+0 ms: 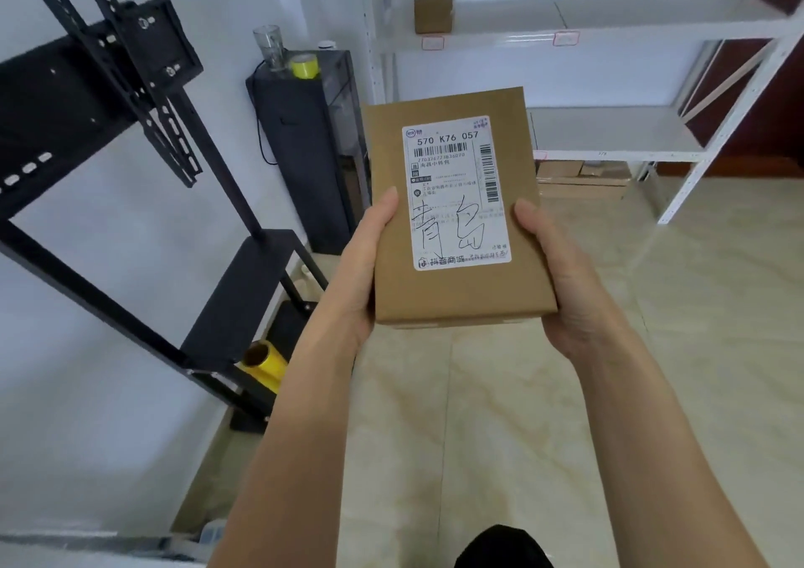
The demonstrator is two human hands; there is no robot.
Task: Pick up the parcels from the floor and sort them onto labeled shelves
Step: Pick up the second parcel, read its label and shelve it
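Both hands clamp a flat, rectangular brown cardboard parcel (457, 215) by its long edges, left hand (361, 276) and right hand (561, 289), thumbs on top. It is held up in the air, face upward, likely so the smooth white shipping label (457, 193) can be read before choosing a level of the white metal shelving unit (609, 132).

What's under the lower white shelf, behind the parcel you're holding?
Brown cardboard boxes lie on the floor under the lower white shelf. The held parcel covers that shelf's left end, so anything there is hidden.
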